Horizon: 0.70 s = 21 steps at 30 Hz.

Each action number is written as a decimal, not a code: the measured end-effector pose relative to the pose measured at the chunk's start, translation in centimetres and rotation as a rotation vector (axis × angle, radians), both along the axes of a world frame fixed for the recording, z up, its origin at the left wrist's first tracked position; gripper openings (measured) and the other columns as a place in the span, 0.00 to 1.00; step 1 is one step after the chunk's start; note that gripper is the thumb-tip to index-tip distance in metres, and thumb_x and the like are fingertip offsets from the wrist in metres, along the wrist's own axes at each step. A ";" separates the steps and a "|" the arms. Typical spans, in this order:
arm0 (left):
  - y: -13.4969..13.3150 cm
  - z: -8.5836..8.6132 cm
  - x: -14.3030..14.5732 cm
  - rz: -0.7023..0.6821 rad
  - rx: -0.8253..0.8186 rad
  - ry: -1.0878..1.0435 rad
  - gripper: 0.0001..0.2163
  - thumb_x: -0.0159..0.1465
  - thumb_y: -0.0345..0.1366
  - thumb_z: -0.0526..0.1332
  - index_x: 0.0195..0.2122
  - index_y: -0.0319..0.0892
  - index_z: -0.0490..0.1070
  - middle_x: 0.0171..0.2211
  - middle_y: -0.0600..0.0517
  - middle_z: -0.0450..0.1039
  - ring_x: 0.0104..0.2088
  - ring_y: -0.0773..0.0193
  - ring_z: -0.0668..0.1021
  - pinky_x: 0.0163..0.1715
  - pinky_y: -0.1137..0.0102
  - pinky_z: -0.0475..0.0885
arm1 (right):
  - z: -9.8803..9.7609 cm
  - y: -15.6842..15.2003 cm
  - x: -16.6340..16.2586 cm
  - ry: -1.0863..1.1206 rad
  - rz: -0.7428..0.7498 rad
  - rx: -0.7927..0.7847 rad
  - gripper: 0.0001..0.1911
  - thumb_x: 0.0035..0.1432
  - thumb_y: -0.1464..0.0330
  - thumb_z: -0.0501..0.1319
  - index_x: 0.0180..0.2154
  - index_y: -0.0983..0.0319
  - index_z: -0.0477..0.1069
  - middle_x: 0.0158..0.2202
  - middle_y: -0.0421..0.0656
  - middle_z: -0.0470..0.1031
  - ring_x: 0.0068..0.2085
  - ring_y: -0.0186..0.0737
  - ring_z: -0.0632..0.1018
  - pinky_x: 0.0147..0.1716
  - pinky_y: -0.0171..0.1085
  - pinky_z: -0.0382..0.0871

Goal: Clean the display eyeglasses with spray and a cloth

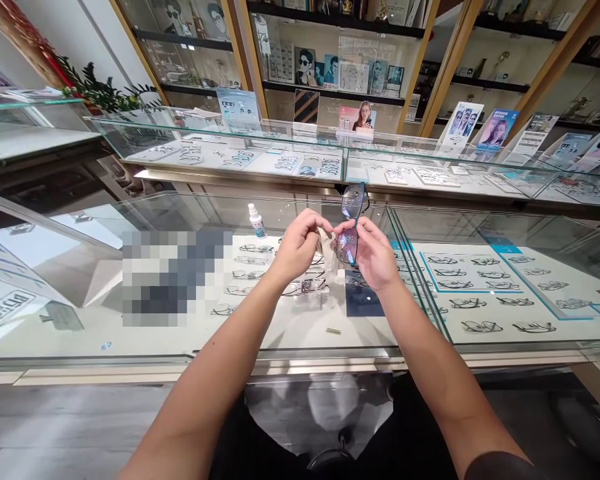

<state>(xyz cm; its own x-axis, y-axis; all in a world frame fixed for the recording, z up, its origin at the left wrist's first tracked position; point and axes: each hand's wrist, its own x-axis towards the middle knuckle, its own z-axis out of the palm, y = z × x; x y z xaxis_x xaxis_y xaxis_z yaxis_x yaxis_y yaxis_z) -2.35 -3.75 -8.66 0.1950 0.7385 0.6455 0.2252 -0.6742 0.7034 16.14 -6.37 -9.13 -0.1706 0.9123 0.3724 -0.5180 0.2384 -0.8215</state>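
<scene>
A pair of eyeglasses [349, 245] with a dark frame is held up above the glass counter, turned so that one lens is over the other. Specks that look like droplets dot the upper lens. My right hand [376, 257] pinches the frame near its bridge. Close by on the left, my left hand [300, 243] is closed, its index finger reaching toward the glasses. From its fingers hangs a pale cloth [329, 257], partly hidden by the hand. A white spray bottle [256, 221] stands on the counter, left of my left hand.
Under the glass of the counter [290, 343] lie rows of eyeglasses [483, 327]. A dark blue flat piece [357, 303] and a small gold-coloured item [333, 331] lie near my hands. Across the gap runs another glass display case [220, 170], with shelves behind it.
</scene>
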 end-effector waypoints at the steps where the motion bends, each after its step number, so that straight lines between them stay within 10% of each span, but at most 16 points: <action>1: 0.1 0.0 -0.1 0.002 0.003 -0.001 0.15 0.61 0.22 0.55 0.38 0.44 0.79 0.38 0.49 0.73 0.36 0.61 0.74 0.34 0.67 0.67 | 0.0 0.0 0.1 -0.003 -0.004 0.002 0.13 0.65 0.54 0.70 0.41 0.55 0.76 0.44 0.43 0.85 0.49 0.45 0.83 0.51 0.46 0.80; 8: 0.1 0.3 -0.9 0.002 0.073 0.058 0.10 0.62 0.24 0.62 0.41 0.44 0.78 0.41 0.50 0.72 0.32 0.65 0.71 0.32 0.67 0.66 | 0.1 0.2 0.4 0.002 -0.028 0.008 0.12 0.65 0.55 0.69 0.41 0.55 0.77 0.43 0.43 0.85 0.48 0.44 0.83 0.52 0.45 0.79; 21: 0.6 0.2 -1.2 0.089 0.213 0.068 0.03 0.67 0.32 0.65 0.39 0.45 0.79 0.51 0.45 0.76 0.54 0.53 0.79 0.56 0.56 0.75 | 0.0 0.4 0.5 -0.021 -0.062 -0.013 0.12 0.66 0.54 0.69 0.40 0.55 0.77 0.42 0.43 0.84 0.47 0.44 0.81 0.50 0.43 0.77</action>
<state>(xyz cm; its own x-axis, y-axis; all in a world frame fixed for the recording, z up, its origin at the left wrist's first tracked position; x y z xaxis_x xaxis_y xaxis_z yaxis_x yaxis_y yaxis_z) -3.57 -3.11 -8.47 0.1839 0.6035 0.7759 0.3323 -0.7810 0.5288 16.59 -5.94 -9.11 -0.1212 0.9261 0.3573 -0.4854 0.2587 -0.8352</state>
